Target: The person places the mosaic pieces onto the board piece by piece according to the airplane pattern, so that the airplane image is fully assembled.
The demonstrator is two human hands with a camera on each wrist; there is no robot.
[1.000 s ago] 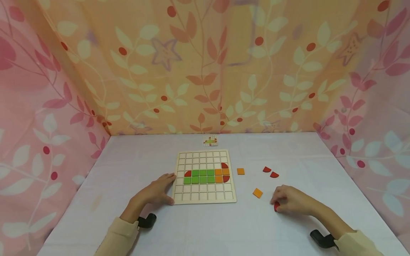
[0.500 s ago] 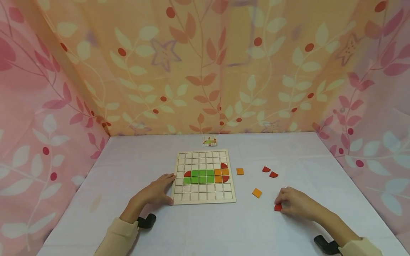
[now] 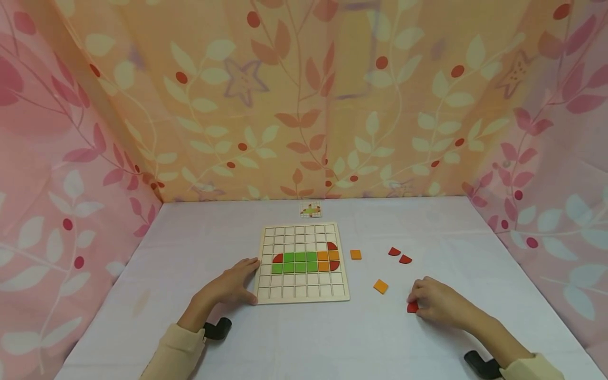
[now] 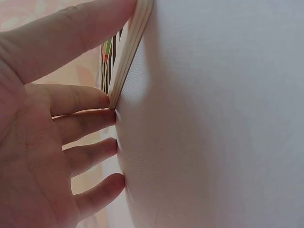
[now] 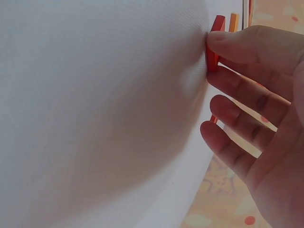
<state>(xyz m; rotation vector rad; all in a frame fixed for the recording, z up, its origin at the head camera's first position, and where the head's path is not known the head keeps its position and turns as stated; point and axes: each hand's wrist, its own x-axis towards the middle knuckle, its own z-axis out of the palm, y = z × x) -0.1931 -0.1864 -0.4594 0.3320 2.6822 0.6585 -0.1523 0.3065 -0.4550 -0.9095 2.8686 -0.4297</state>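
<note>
A wooden grid board [image 3: 303,293] lies on the table, with a row of green tiles [image 3: 300,262], orange square tiles and red quarter-circle tiles set in it. My left hand [image 3: 233,285] rests at its left edge; in the left wrist view the thumb [image 4: 80,35] touches the board's side [image 4: 130,52] and the fairly straight fingers reach the cloth. To the right of the board, my right hand [image 3: 439,301] pinches a red quarter-circle tile [image 3: 412,307] on the table. The right wrist view has the thumb [image 5: 232,43] against that tile [image 5: 217,28], the other fingers spread below.
Two loose orange square tiles [image 3: 380,286] lie between the board and my right hand. Farther back are two more red quarter-circle tiles [image 3: 405,259]. A small patterned card [image 3: 311,209] sits behind the board. Patterned cloth walls [image 3: 304,132] enclose the white table.
My right hand has shifted slightly right and toward me with the red quarter-circle tile, which has turned, then stays nearly still. The left hand keeps its place at the board.
</note>
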